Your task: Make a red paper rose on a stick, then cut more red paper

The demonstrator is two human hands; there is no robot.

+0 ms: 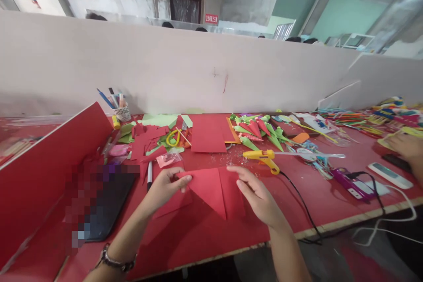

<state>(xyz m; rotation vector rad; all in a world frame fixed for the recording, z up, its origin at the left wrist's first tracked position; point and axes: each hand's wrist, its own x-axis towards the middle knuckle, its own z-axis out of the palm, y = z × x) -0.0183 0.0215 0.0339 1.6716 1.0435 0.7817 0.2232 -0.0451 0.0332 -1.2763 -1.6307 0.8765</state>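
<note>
A red sheet of paper [211,189], folded into a downward-pointing triangle, is held above the red table [205,238]. My left hand [165,189] pinches its left corner, thumb on top. My right hand [257,196] grips the right edge, fingers partly spread behind the paper. Just beyond my right hand lies a yellow glue gun [262,157] with a black cord [299,205] running toward the table's front edge.
Red and green paper scraps [148,139], yellow-handled scissors [173,137], a marker [149,175], a cup of pens [120,110] and paper cones [257,132] lie behind. A dark tablet [109,207] rests at left beside a red divider [49,167]. Another person's hand [408,147] is at far right.
</note>
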